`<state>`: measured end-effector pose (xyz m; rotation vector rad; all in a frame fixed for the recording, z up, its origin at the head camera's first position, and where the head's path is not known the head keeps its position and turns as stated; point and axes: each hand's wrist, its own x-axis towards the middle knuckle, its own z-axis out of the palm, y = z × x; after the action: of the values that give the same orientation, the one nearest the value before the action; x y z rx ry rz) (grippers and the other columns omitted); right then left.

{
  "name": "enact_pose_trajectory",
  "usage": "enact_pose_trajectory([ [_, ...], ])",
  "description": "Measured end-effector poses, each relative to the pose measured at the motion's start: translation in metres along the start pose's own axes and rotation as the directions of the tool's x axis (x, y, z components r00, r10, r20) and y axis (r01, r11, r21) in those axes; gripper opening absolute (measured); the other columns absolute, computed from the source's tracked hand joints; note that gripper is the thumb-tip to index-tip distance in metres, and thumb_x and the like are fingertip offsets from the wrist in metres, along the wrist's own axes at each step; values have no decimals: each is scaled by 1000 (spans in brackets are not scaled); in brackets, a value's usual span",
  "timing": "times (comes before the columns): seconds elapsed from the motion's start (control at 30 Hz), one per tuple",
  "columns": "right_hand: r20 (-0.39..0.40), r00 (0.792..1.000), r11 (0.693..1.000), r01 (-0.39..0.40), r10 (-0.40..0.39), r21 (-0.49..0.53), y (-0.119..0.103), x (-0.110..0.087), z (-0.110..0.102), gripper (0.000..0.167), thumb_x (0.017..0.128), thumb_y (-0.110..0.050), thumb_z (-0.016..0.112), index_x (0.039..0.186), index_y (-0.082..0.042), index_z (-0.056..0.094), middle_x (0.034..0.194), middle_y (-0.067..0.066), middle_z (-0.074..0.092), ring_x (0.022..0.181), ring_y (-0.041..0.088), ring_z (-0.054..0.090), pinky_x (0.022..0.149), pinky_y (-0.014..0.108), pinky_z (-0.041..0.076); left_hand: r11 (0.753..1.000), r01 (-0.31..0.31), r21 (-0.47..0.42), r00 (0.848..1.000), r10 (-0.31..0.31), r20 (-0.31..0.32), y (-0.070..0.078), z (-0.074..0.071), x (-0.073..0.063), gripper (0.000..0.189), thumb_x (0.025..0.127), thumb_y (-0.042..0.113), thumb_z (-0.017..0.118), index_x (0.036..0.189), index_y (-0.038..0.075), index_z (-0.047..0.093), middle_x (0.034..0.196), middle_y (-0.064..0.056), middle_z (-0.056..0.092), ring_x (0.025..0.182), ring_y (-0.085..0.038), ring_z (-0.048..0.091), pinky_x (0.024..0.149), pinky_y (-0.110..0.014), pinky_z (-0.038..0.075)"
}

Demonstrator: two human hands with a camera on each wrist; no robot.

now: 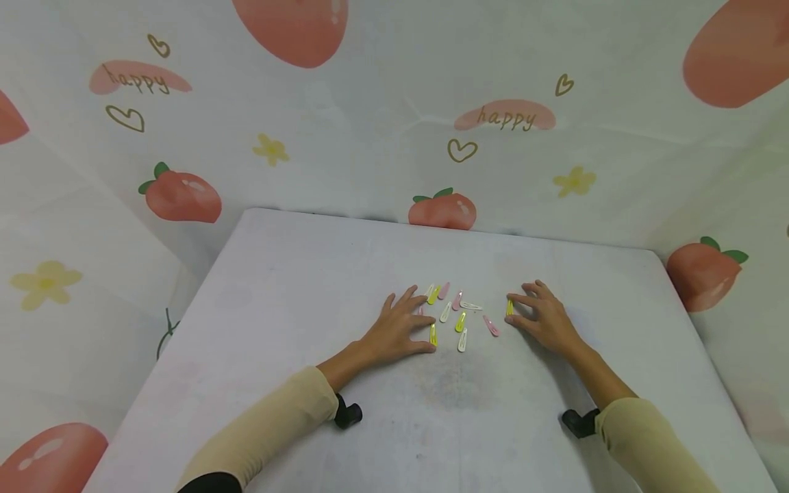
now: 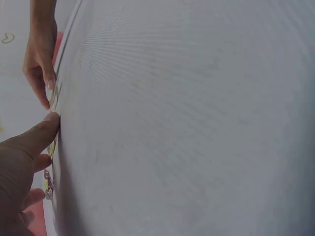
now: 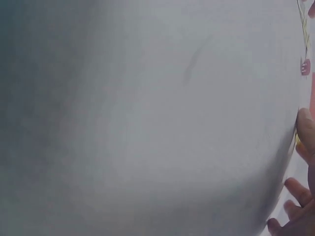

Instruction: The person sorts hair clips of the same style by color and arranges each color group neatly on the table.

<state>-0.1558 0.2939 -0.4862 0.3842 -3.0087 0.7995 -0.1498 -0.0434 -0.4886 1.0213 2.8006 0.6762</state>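
Observation:
My left hand (image 1: 393,331) is at the left edge of a loose group of hair clips, its thumb and index fingertip at the two ends of a yellow snap hair clip (image 1: 433,335). Across from it, my right hand (image 1: 547,319) pinches another yellow hair clip (image 1: 509,307) lengthwise between thumb and index finger. Between the hands lie white, pink and yellow clips, among them a pink clip (image 1: 491,326), a white clip (image 1: 462,340) and a yellow clip (image 1: 460,322). The left fingers partly cover a pink clip (image 1: 421,310).
The clips lie on a white-covered table (image 1: 296,274). Behind it hangs a white backdrop (image 1: 370,137) printed with peaches, flowers and hearts. Black wrist devices show at the left cuff (image 1: 308,397) and the right cuff (image 1: 635,421).

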Motion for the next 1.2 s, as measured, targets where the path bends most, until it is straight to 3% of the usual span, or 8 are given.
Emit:
enact_pose_trajectory([
  [0.23,-5,1000,1000,-3,3,18,4,0,2,53,82,-23,81,127,1,66,143,32,43,142,53,22,105,74,21,999,-34,-19,999,34,2,1,-1,1,52,83,43,79,126,16,71,152,-9,43,151,-31,14,114,-63,18],
  [0.47,2,1000,999,-21,21,26,4,0,5,54,82,-24,81,128,0,66,144,31,43,140,53,26,106,72,23,997,-39,-73,999,39,-4,-8,-13,-12,50,84,35,80,128,13,69,153,-12,43,151,-33,14,113,-63,21],
  [0.67,-13,1000,1000,-10,10,22,4,-1,4,54,81,-22,82,127,0,66,143,31,43,137,54,32,104,72,26,996,10,-88,999,-14,-47,-28,-28,-26,51,81,29,83,127,10,70,152,-13,43,151,-33,15,114,-60,23],
  [0.93,-12,1000,1000,-13,14,21,5,0,5,54,82,-24,82,128,-1,66,143,30,43,136,53,32,105,70,28,993,40,-108,998,-46,-51,-59,-50,-52,50,79,24,85,123,7,71,150,-18,45,149,-40,18,111,-64,25],
  [1.2,-34,999,1000,7,-6,24,5,-1,5,53,81,-25,82,126,-1,67,141,31,44,135,54,33,103,71,28,984,143,-109,988,-148,-39,-87,-70,-71,50,80,20,84,125,4,69,150,-21,44,148,-43,18,109,-67,25],
])
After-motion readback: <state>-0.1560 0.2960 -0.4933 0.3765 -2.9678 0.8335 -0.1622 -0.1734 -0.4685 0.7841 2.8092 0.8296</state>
